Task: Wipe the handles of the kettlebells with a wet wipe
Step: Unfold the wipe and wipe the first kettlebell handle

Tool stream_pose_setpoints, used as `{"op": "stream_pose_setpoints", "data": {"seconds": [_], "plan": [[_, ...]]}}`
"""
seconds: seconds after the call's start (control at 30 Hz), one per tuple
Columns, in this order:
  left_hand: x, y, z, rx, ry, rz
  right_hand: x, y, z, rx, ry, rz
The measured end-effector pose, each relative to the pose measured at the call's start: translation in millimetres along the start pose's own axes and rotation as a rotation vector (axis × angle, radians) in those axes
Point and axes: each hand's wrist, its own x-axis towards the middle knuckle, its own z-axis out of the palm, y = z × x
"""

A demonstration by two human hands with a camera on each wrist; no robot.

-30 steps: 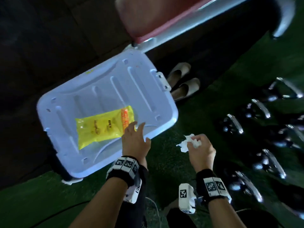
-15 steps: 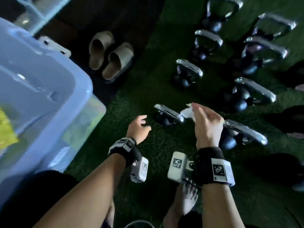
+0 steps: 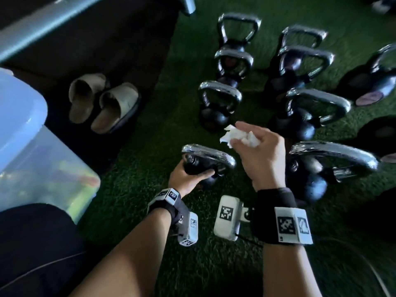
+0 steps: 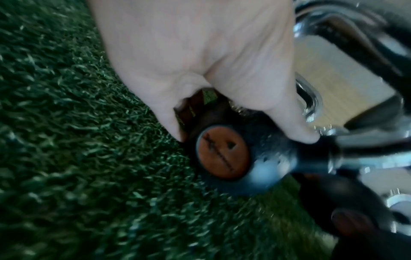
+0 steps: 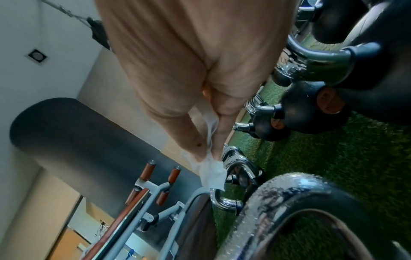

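Several black kettlebells with chrome handles stand in two rows on green turf. My left hand (image 3: 190,174) grips the black ball of the nearest small kettlebell (image 3: 209,154), just under its chrome handle; the left wrist view shows my fingers (image 4: 289,123) curled round the ball with its round orange label (image 4: 223,152). My right hand (image 3: 252,144) hovers just right of and above that handle and pinches a crumpled white wet wipe (image 3: 233,135). In the right wrist view the wipe (image 5: 211,170) hangs from my fingertips above the chrome handles.
A larger kettlebell (image 3: 332,159) stands close to my right wrist. A pale blue plastic bin (image 3: 23,133) is at the left, and a pair of beige slippers (image 3: 102,101) lies on the dark floor behind. A grey bench frame (image 5: 155,214) stands beyond the turf.
My view swung from the bin to the kettlebells. My left hand left the bin lid and took hold of the nearest kettlebell's ball. The right hand carried the wipe over beside its handle.
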Motion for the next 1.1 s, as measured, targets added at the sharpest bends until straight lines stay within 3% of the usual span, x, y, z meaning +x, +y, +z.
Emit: {"op": "stream_pose_setpoints", "data": {"seconds": [0.3, 0.57, 0.73, 0.87, 1.03, 1.1], "plan": [[-15.7, 10.2, -4.6, 0.167, 0.08, -0.006, -29.3, 12.0, 25.0, -0.002, 0.319, 0.008], [-16.4, 11.7, -8.1, 0.17, 0.086, -0.038, -46.9, 20.2, 75.2, -0.132, 0.216, -0.223], [-17.9, 11.9, -7.2, 0.151, 0.098, -0.043, -52.1, 35.0, 81.8, -0.289, 0.204, -0.226], [-17.6, 14.5, -4.9, 0.153, 0.092, -0.027, -44.4, 38.8, 67.5, -0.242, 0.278, -0.113], [-18.2, 13.2, -7.2, 0.149, 0.085, -0.043, -43.4, 38.6, 75.8, -0.283, 0.222, -0.238], [-18.3, 13.0, -6.1, 0.157, 0.098, -0.041, -42.9, 48.2, 74.7, -0.232, 0.302, -0.17]]}}
